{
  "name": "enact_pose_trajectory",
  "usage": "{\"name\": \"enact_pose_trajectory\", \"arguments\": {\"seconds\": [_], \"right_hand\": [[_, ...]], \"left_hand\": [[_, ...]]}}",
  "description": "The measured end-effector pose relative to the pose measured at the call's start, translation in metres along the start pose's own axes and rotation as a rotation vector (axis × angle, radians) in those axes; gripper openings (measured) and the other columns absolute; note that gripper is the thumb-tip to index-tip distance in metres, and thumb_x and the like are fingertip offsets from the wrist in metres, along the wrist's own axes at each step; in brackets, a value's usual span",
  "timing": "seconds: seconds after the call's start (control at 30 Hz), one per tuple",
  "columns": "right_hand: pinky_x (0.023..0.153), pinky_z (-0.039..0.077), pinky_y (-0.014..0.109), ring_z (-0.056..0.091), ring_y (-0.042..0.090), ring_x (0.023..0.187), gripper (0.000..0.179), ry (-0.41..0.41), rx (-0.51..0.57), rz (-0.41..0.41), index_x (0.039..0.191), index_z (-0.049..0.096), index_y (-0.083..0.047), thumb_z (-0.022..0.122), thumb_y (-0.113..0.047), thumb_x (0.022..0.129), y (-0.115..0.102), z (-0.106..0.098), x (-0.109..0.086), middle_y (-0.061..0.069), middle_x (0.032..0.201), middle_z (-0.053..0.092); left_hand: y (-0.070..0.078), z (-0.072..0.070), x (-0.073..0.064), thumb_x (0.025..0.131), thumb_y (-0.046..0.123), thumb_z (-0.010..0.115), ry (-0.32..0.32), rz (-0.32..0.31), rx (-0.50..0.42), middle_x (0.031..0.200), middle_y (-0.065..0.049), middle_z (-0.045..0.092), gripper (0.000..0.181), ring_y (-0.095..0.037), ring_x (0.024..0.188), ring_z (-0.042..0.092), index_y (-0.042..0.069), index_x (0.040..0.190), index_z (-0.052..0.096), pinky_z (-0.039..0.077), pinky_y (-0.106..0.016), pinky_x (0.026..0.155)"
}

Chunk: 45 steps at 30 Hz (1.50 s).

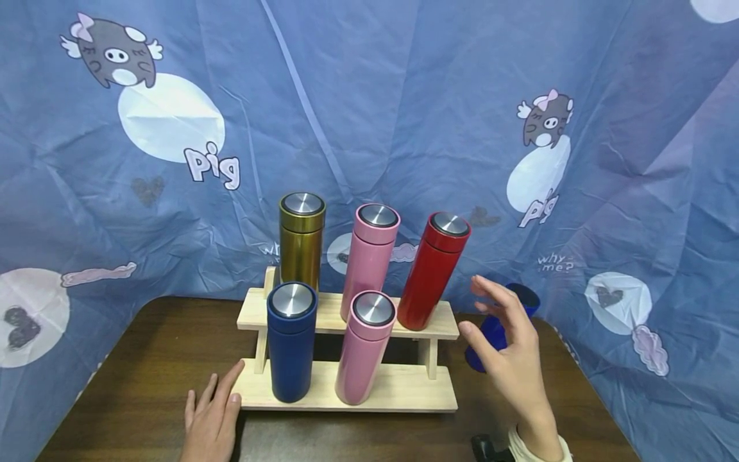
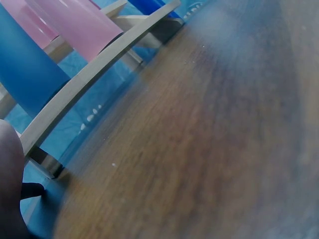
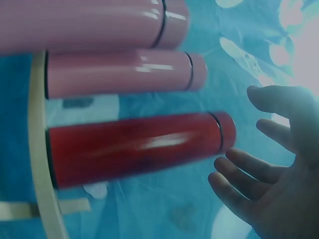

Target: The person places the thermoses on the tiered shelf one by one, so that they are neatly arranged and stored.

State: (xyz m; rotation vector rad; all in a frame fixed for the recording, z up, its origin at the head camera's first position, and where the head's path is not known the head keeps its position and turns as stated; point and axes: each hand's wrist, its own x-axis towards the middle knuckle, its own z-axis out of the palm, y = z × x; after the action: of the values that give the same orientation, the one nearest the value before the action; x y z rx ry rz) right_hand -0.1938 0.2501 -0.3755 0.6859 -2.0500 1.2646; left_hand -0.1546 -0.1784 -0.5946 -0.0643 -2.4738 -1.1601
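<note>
My left hand [image 1: 212,414] rests at the left end of a two-tier wooden rack [image 1: 424,391], its index fingertip touching the lower board. My right hand [image 1: 514,353] is held in the air right of the rack, fingers apart and slightly bent, holding nothing. Nearest to it stands a red thermos bottle [image 1: 430,276] on the upper tier; in the right wrist view a gap separates the fingertips from the red bottle [image 3: 139,149]. Also on the upper tier are a gold bottle [image 1: 301,250] and a pink bottle [image 1: 369,269]. The lower tier carries a dark blue bottle [image 1: 291,353] and another pink bottle [image 1: 362,359].
Behind the right hand is a blue object [image 1: 476,360] with a dark top, partly hidden, so its kind is unclear. The brown wooden table [image 1: 138,378] has rounded corners. A blue cloth [image 1: 462,128] with pig prints hangs behind and around it.
</note>
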Motion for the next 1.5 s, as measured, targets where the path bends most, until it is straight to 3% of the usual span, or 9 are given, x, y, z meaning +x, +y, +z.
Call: {"name": "enact_pose_trajectory", "arguments": {"seconds": [0.3, 0.57, 0.83, 1.03, 1.17, 1.33, 1.5], "right_hand": [[0.110, 0.053, 0.024, 0.066, 0.021, 0.136, 0.072, 0.098, -0.063, 0.037, 0.153, 0.061, 0.003, 0.076, 0.026, 0.086, 0.013, -0.029, 0.004, 0.005, 0.150, 0.068], [0.108, 0.051, 0.018, 0.066, 0.007, 0.132, 0.067, 0.175, -0.176, 0.024, 0.147, 0.067, 0.002, 0.082, 0.021, 0.085, 0.026, -0.047, 0.005, -0.003, 0.144, 0.070], [0.107, 0.049, 0.015, 0.064, 0.000, 0.128, 0.061, 0.224, -0.251, 0.122, 0.144, 0.071, -0.001, 0.084, 0.017, 0.087, 0.045, -0.061, 0.003, 0.000, 0.138, 0.071], [0.104, 0.047, 0.012, 0.061, -0.004, 0.127, 0.052, 0.223, -0.264, 0.207, 0.139, 0.073, 0.001, 0.084, 0.013, 0.090, 0.063, -0.070, 0.001, -0.020, 0.134, 0.065], [0.102, 0.046, 0.010, 0.058, -0.006, 0.127, 0.051, 0.214, -0.279, 0.242, 0.138, 0.074, 0.002, 0.084, 0.012, 0.089, 0.074, -0.074, -0.001, -0.025, 0.133, 0.062], [0.103, 0.044, 0.010, 0.052, -0.006, 0.131, 0.050, 0.198, -0.282, 0.296, 0.139, 0.074, 0.001, 0.085, 0.009, 0.091, 0.084, -0.078, -0.002, -0.019, 0.136, 0.061], [0.104, 0.042, 0.015, 0.045, -0.007, 0.133, 0.055, 0.137, -0.320, 0.370, 0.144, 0.070, -0.002, 0.087, 0.003, 0.091, 0.099, -0.081, -0.004, 0.000, 0.145, 0.060]], "left_hand": [[0.000, -0.001, 0.000, 0.120, 0.021, 0.036, -0.016, -0.015, 0.008, 0.156, -0.031, 0.058, 0.045, -0.076, 0.144, 0.038, 0.012, 0.163, 0.047, 0.001, -0.088, 0.121], [-0.001, 0.000, -0.001, 0.120, 0.020, 0.037, -0.005, -0.006, 0.003, 0.155, -0.031, 0.058, 0.045, -0.076, 0.143, 0.039, 0.012, 0.162, 0.048, 0.001, -0.089, 0.121], [0.000, 0.000, -0.001, 0.120, 0.020, 0.037, 0.002, -0.001, -0.001, 0.153, -0.031, 0.060, 0.044, -0.076, 0.143, 0.039, 0.011, 0.162, 0.048, 0.001, -0.088, 0.121], [0.000, -0.001, -0.001, 0.120, 0.021, 0.037, -0.013, -0.013, 0.003, 0.153, -0.032, 0.060, 0.045, -0.076, 0.144, 0.038, 0.011, 0.163, 0.047, 0.001, -0.088, 0.121], [0.001, -0.001, -0.001, 0.120, 0.021, 0.037, -0.014, -0.014, 0.006, 0.153, -0.032, 0.059, 0.045, -0.076, 0.143, 0.038, 0.011, 0.163, 0.047, 0.001, -0.088, 0.121], [0.001, -0.002, 0.000, 0.120, 0.021, 0.036, -0.019, -0.017, 0.008, 0.154, -0.032, 0.058, 0.045, -0.076, 0.144, 0.037, 0.011, 0.163, 0.047, 0.001, -0.088, 0.121], [0.001, -0.002, 0.000, 0.120, 0.020, 0.036, -0.018, -0.013, 0.001, 0.154, -0.032, 0.058, 0.045, -0.076, 0.144, 0.037, 0.010, 0.163, 0.047, 0.001, -0.088, 0.121]]}}
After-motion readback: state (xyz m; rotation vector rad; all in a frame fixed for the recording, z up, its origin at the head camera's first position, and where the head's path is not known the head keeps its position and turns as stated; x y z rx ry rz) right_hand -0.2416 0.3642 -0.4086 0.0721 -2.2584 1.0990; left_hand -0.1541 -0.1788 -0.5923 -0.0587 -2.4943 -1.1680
